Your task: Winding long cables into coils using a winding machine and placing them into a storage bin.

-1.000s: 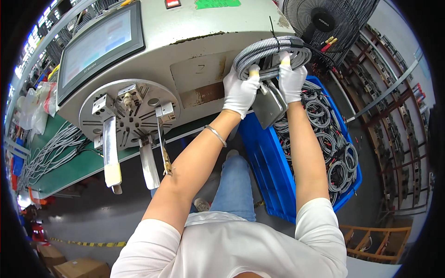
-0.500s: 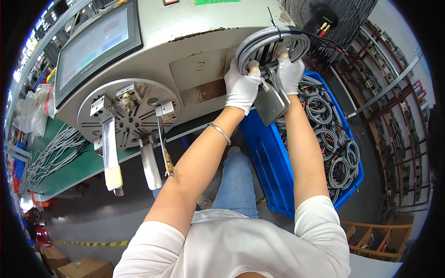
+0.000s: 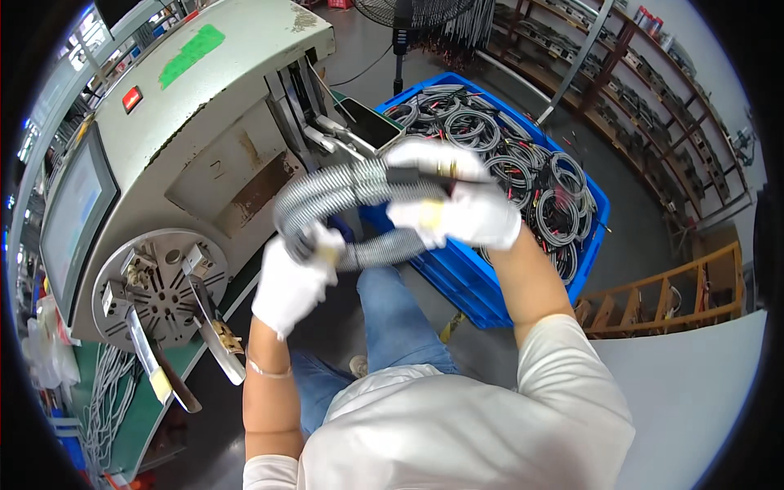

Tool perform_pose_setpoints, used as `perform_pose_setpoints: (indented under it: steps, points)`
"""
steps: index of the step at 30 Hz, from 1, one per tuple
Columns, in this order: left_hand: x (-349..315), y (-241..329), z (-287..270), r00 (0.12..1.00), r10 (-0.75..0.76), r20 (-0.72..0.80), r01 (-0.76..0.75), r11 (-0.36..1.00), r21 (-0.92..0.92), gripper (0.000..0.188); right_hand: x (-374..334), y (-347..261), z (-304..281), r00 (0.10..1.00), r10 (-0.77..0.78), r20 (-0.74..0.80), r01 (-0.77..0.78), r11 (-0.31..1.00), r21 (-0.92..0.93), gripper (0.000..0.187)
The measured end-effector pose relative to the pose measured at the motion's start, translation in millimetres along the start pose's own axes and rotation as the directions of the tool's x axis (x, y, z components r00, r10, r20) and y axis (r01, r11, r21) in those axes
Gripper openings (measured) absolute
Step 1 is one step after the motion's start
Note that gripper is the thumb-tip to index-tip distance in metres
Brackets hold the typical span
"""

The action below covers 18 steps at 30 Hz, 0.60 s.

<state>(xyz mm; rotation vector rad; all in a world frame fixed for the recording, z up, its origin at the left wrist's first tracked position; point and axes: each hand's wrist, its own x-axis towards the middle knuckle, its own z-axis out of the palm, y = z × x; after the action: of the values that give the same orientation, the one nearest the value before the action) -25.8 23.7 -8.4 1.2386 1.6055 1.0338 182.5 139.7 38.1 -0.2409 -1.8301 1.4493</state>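
A coil of grey braided cable [image 3: 347,186] hangs between my hands in front of my body, smeared by motion. My left hand [image 3: 296,282], in a white glove with a yellowish finger wrap, grips the coil's lower left side. The coil's right end is in my right hand [image 3: 478,214], gloved the same way, with its fingers closed round the cable. A black section [image 3: 412,176] of the bundle shows by the right fingers. Just beyond the coil, metal plates [image 3: 331,135] stick out from the side of the cream machine [image 3: 196,122].
A blue bin [image 3: 600,233] full of coiled grey cables stands to the right. At left are a round slotted metal disc [image 3: 163,314] with protruding blades, a screen [image 3: 77,229] and a green table [image 3: 151,408]. A fan [image 3: 400,41] and shelving [image 3: 604,114] stand farther back.
The coil has come off the plates at the machine's side and moved nearer my body, held in both hands. My hands are farther apart, and the view has turned to the right.
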Motion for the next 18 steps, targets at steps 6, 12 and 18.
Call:
perform_pose_setpoints:
  steps: [6,12,18]
  points:
    - [-56,-129,19,0.914,-0.135,0.384,0.004,0.946,0.324,0.052,-70,42,-46,0.778,0.514,-0.362,-0.524,0.848,0.077,0.022]
    - [-124,-228,-2,0.808,-0.549,0.213,0.498,0.830,0.251,0.052,-43,58,-204,0.722,0.014,-0.692,-0.673,0.243,-0.698,0.028]
    - [-143,-247,-21,0.881,-0.466,-0.085,0.444,0.750,0.491,0.047,-18,139,-275,0.748,0.069,-0.660,-0.622,-0.274,-0.733,0.065]
